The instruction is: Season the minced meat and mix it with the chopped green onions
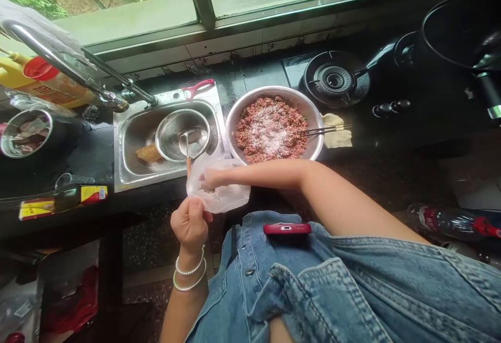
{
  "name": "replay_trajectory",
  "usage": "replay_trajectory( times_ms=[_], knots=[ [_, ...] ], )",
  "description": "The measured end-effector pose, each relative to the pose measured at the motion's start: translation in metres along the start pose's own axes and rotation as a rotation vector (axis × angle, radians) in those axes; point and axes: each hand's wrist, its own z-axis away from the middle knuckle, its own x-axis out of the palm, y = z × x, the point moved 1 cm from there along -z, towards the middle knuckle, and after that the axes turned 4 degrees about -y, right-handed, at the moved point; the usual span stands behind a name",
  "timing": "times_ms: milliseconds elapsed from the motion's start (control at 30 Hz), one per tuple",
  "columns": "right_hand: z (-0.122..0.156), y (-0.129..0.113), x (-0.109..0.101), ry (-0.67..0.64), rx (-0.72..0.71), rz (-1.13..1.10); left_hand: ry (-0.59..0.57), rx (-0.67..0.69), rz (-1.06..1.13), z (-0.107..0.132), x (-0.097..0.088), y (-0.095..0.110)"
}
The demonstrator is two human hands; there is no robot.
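Note:
My left hand [190, 223] is closed on the edge of a translucent white plastic bag [235, 191] in front of the sink. Inside the bag's mouth is my right hand [213, 178], its fingers curled together and partly covered; whatever they hold is hidden. A pale powdery mass seems to lie in the bag. Just beyond my right forearm stands a large metal basin [231, 137] of minced meat [250, 123], with white powder scattered over the middle. A pair of dark chopsticks [332, 128] leans out over its right rim.
The steel sink [131, 176] contains a metal bowl [166, 129], a wooden-handled utensil [188, 150] and a brown sponge-like piece [148, 153]. A red-handled peeler [199, 87] lies behind. Right are a gas burner [335, 79] and a cloth [338, 139]; left is a pot [47, 142].

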Motion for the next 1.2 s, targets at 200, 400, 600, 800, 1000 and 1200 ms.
replay_trajectory(
  times_ms=[200,400,600,800,1000,1200],
  knots=[
    [0.041,0.003,-0.037,-0.006,-0.087,-0.258,-0.011,0.020,-0.015,-0.019,0.016,0.009],
    [0.114,0.021,-0.117,0.220,-0.112,-0.206,0.016,-0.003,0.037,-0.025,0.024,0.007],
    [0.140,0.070,-0.161,0.351,0.112,0.186,0.080,-0.002,0.022,-0.024,0.024,0.008],
    [0.129,0.079,-0.192,0.571,0.117,0.281,0.125,0.020,0.053,-0.028,0.027,0.013],
    [0.132,0.079,-0.204,0.358,0.261,0.530,0.144,0.003,0.077,-0.027,0.029,0.014],
    [0.122,0.067,-0.207,0.518,0.196,0.664,0.150,0.013,0.036,-0.027,0.028,0.016]
  ],
)
